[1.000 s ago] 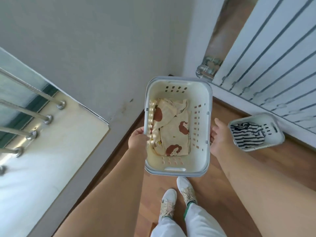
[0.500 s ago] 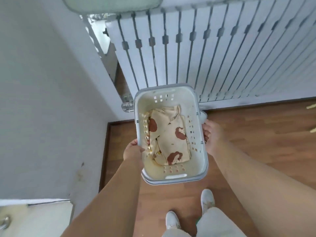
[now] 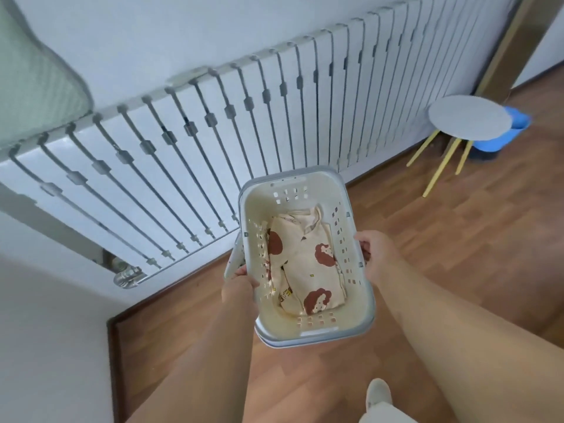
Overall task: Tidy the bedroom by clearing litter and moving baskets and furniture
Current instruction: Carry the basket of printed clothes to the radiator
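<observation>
A white plastic laundry basket (image 3: 317, 326) with a grey rim hangs in the air above the wooden floor, carried between both hands. A folded cream garment (image 3: 300, 270) with brown printed figures lies in its bottom. My left hand (image 3: 239, 286) grips the basket's left rim, fingers curled over the edge. On the opposite rim, my right hand (image 3: 377, 257) holds on with its fingers wrapped over the edge. A sliver of a second white basket (image 3: 233, 259) shows just left of the carried one, mostly hidden behind it.
A long white radiator (image 3: 183, 154) runs along the wall ahead. A small round white table (image 3: 470, 122) on yellow legs stands at the right, with a blue object (image 3: 515, 126) behind it. A pipe valve (image 3: 128, 274) sticks out at the radiator's lower left. Wooden floor (image 3: 457, 239) spreads to the right.
The view has swung right, away from the corner and window ledge, along the radiator. The round table has come into sight. Both hands keep their hold on the basket.
</observation>
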Demonstrator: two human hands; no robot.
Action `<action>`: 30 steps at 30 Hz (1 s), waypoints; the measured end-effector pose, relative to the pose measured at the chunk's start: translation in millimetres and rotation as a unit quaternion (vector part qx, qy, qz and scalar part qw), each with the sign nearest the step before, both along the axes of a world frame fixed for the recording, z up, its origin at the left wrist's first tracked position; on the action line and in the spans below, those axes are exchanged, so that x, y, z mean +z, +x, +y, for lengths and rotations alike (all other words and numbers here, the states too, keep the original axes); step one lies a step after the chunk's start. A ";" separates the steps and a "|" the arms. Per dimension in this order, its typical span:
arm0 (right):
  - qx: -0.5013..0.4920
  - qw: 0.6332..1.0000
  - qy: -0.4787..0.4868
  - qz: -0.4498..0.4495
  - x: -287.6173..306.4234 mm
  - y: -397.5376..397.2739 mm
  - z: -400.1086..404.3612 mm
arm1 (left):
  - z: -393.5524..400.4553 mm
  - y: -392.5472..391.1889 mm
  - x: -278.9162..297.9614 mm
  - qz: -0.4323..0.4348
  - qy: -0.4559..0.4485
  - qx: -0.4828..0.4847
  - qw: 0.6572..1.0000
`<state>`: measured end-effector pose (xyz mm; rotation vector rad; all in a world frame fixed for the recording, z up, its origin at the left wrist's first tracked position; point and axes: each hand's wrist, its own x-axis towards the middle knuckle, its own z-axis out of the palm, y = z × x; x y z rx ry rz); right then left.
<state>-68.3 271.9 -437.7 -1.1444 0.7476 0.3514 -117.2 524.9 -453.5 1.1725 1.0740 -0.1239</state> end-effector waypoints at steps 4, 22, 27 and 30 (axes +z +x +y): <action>-0.032 0.999 -0.014 0.003 -0.4 23.5 -80.1 | -77.1 41.3 4.2 0.010 0.006 -0.045 0.999; -0.236 0.971 -0.017 0.023 12.2 62.2 -307.4 | -311.3 180.0 14.8 -0.003 0.018 -0.235 0.972; -0.311 0.949 -0.043 0.025 14.9 88.6 -363.9 | -381.1 248.8 16.0 -0.008 0.010 -0.333 0.943; -0.352 0.934 -0.054 0.033 15.3 109.8 -392.5 | -419.8 295.1 17.2 -0.018 0.007 -0.375 0.927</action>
